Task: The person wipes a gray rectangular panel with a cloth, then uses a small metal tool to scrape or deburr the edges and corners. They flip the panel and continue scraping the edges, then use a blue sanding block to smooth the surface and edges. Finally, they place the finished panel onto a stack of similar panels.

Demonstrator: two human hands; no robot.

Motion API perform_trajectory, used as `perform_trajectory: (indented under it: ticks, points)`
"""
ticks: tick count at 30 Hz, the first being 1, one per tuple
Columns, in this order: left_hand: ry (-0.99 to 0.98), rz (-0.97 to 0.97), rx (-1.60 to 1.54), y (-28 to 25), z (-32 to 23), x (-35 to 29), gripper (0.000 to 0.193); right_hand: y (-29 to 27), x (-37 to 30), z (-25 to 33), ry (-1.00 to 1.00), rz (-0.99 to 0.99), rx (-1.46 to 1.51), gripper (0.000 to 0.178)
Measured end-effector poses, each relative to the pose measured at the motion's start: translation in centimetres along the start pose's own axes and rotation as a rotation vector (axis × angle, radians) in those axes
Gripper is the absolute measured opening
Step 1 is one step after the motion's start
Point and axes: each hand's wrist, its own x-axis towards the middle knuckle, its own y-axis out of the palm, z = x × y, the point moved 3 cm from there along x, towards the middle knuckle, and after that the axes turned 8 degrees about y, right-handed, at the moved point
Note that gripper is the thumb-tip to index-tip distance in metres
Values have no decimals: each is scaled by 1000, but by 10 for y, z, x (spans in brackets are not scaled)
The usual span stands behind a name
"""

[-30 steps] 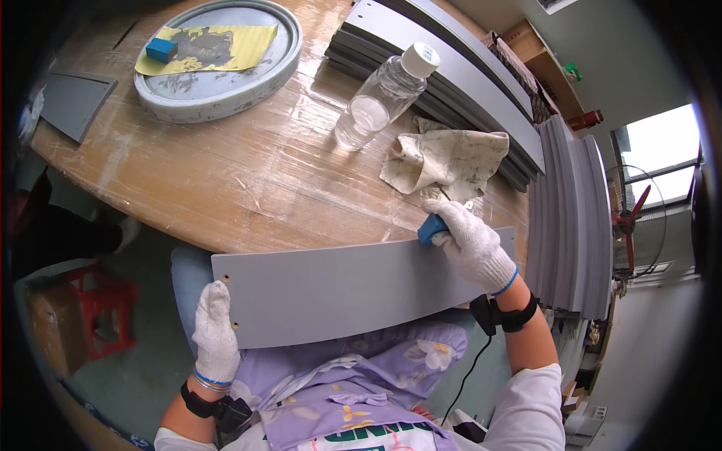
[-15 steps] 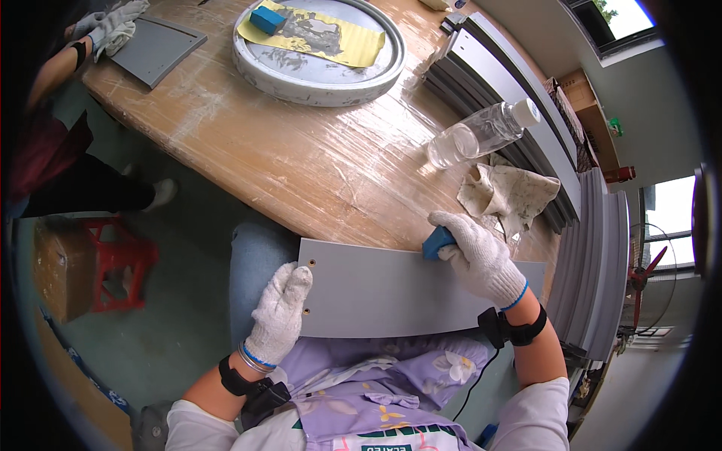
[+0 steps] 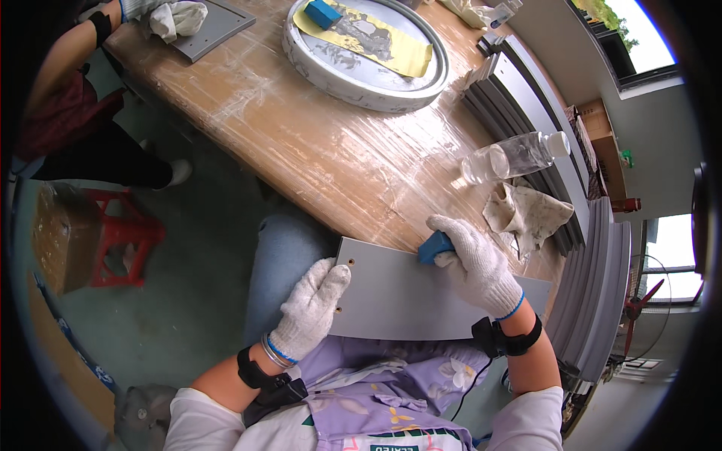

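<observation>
A flat grey panel [image 3: 406, 293] lies across my lap, its far edge against the table, with small brass-coloured holes near its left end. My left hand [image 3: 310, 310], in a white knitted glove, grips that left end with the fingers together over the edge. In my gloved right hand [image 3: 481, 267] is a small blue block [image 3: 435, 247], held over the panel's far edge; the block's underside is hidden. Beyond that hand, a stained cloth [image 3: 526, 216] lies crumpled on the table.
On the film-covered table [image 3: 301, 158] are a clear bottle [image 3: 515, 156] on its side and a round lid [image 3: 353, 92] bearing a yellow sheet [image 3: 410, 59] and another blue block [image 3: 323, 13]. Grey panels [image 3: 594, 278] stack at right. A co-worker wipes a grey plate [image 3: 218, 28]; a red stool [image 3: 124, 240] stands left.
The view has shifted, so the table things sit farther right. My right hand and its block have moved left along the panel. The co-worker's cloth is now farther along the plate.
</observation>
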Motion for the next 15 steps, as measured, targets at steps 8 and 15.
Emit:
perform_trajectory:
  ticks: [8, 15]
  points:
    - [-159, -23, 204, 2, -10, 1, 41, 44, 59, 79, -165, 74, 72, 56]
    - [-340, 185, -636, -9, 3, -15, 89, 21, 52, 79, -190, -134, 132, 49]
